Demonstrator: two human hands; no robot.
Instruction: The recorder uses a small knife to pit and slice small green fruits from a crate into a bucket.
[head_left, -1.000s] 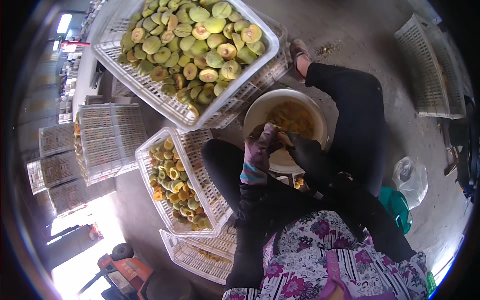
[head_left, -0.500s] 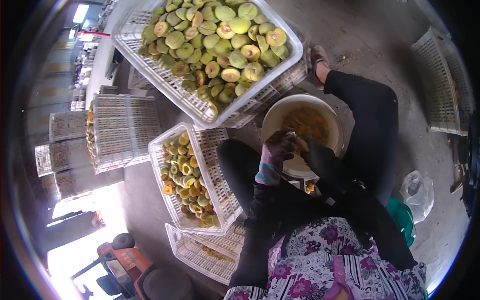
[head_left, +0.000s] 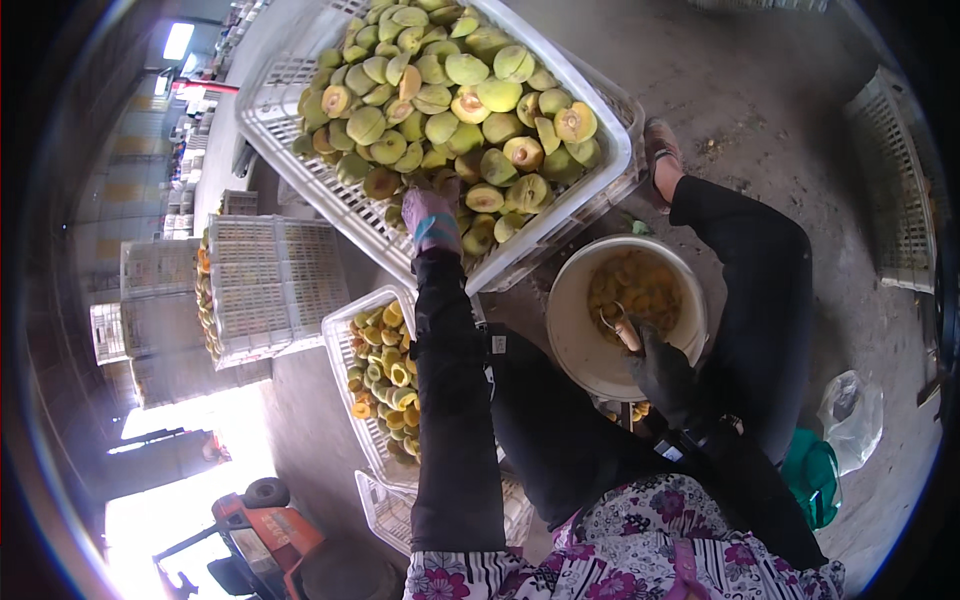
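Head view, left hand (head_left: 430,215) gloved, laid on halved peaches (head_left: 450,95) at near edge of big white crate (head_left: 300,150), grasp unclear, right hand (head_left: 655,365) dark-gloved, clenched on pitting tool (head_left: 615,325) over white bucket (head_left: 570,320), smaller fruit crate (head_left: 345,385) left of bucket

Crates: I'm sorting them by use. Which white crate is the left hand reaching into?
The big top crate of green-yellow halved fruit; the left hand is on its pile.

Left hand (head_left: 430,218) in fruit crate (head_left: 300,120) — reaching.
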